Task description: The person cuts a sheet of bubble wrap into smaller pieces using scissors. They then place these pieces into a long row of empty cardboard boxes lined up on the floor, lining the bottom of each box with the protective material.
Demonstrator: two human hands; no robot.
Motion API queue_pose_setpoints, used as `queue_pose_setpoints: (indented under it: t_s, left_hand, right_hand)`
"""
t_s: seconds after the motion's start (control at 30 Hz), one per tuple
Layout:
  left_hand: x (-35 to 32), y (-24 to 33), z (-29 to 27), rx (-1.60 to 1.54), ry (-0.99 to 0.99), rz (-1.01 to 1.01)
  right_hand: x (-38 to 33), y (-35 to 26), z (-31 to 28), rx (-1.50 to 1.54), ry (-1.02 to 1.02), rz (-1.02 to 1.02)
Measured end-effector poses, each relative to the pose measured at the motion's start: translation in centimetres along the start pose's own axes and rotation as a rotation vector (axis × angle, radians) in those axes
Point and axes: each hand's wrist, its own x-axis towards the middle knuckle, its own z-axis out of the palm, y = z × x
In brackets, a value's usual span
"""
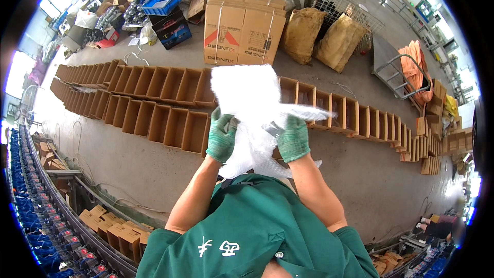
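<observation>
White bubble wrap [246, 92] hangs in a bunched sheet in front of my body, between both hands. My left hand [222, 136], in a green knit glove, is closed on its left edge. On the other side my right hand [294, 140], gloved the same way, grips the wrap where a loose flap sticks out to the right. Its lower end drapes against my green shirt. Beyond the wrap stand long rows of open cardboard boxes [170, 85] on the floor, partly hidden behind it.
Strapped flat cartons [244, 33] stand beyond the rows, beside two tan sacks [340, 42] and a wire cage [339, 0]. A cart [396, 72] with orange material is at the right. A conveyor line [56, 211] curves along the left, with small boxes [110, 226] beside it.
</observation>
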Motion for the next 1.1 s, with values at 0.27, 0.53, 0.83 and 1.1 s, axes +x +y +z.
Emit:
queue_pose_setpoints:
  t_s: [0.27,0.53,0.83,1.1]
  left_hand:
    - [1.9,-4.0,-2.1,-0.840,0.170,-0.272]
    - [2.1,-8.4,-10.1,-0.579,0.504,-0.232]
    - [-0.6,-13.0,-14.8,0.712,0.340,-0.036]
    - [-1.9,-16.1,-9.6,0.960,0.001,-0.277]
  right_hand:
    - [2.3,-0.9,-5.2,0.666,0.430,0.468]
    - [4.2,-2.0,-14.9,0.959,0.495,0.114]
    - [8.9,-8.9,-18.7,0.880,0.516,-0.216]
    - [13.4,-21.1,-12.5,0.544,0.619,-0.448]
